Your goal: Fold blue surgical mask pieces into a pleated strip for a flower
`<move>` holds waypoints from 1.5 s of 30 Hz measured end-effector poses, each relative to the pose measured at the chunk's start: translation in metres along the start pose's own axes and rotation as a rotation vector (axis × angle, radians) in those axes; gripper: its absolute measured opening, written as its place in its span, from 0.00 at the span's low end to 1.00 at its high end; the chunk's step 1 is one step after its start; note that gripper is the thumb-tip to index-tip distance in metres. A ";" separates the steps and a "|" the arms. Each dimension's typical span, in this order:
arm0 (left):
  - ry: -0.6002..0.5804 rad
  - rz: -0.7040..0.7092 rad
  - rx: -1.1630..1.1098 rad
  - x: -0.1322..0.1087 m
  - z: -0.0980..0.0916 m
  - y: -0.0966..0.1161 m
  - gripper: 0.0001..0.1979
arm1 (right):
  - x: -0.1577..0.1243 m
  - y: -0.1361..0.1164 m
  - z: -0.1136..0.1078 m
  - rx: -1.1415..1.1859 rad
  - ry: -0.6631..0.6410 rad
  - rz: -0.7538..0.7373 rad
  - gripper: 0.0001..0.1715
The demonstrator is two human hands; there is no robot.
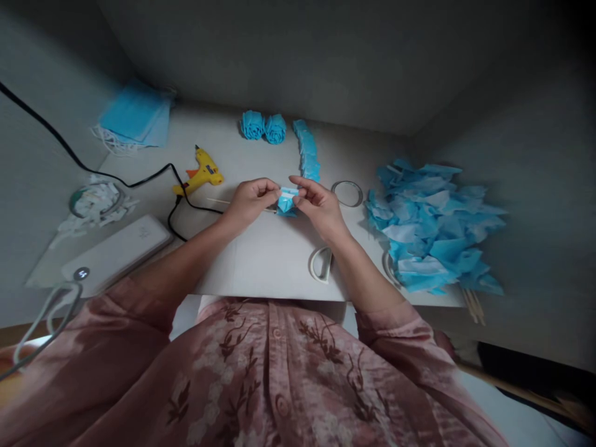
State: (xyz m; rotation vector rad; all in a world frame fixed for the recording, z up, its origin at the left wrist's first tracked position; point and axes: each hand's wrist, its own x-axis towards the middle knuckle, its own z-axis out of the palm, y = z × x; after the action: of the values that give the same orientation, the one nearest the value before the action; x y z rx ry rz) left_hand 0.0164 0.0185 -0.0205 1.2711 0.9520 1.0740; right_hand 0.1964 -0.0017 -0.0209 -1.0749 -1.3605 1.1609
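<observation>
Between my two hands, over the middle of the white table (261, 261), is a small folded piece of blue and white fabric (287, 200). My left hand (251, 197) pinches its left edge with thumb and forefinger. On the other side my right hand (321, 203) grips the right edge, its forefinger raised a little. Just beyond the fingers lies a row of overlapping folded blue pieces (307, 149). A thin wooden stick (218, 200) shows partly beside my left hand; the rest is hidden behind it.
Two blue fabric roses (263, 127) sit at the back. To the left are a yellow glue gun (200, 172) with black cord, face masks (135, 115), white scraps (97, 202) and a white power bank (118, 251). A tape ring (347, 194) and heaped blue pieces (433, 223) lie right.
</observation>
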 end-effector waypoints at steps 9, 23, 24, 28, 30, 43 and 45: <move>0.075 0.025 0.067 0.002 -0.005 0.009 0.06 | 0.001 -0.003 -0.005 0.096 0.018 0.076 0.24; 0.078 0.016 0.036 -0.001 -0.001 0.012 0.03 | -0.001 -0.004 0.001 -0.003 0.040 0.062 0.13; 0.081 0.021 0.023 -0.001 0.000 0.011 0.03 | -0.001 -0.004 0.001 -0.013 0.047 0.053 0.12; 0.083 0.010 -0.003 0.000 0.000 0.009 0.07 | -0.001 -0.005 0.001 -0.023 0.075 0.035 0.10; 0.125 0.005 0.001 0.002 -0.002 0.009 0.07 | 0.000 -0.005 0.001 -0.016 0.088 0.035 0.10; 0.147 0.340 0.507 -0.010 0.003 0.011 0.04 | -0.003 -0.004 0.003 -0.242 0.064 -0.060 0.10; 0.133 0.354 0.548 -0.009 0.002 0.010 0.05 | -0.004 -0.006 0.003 -0.248 0.050 -0.073 0.11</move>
State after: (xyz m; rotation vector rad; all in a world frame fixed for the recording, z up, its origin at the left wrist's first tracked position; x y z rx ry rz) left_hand 0.0154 0.0089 -0.0106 1.8883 1.2016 1.2250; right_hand 0.1933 -0.0070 -0.0161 -1.2102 -1.5195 0.9235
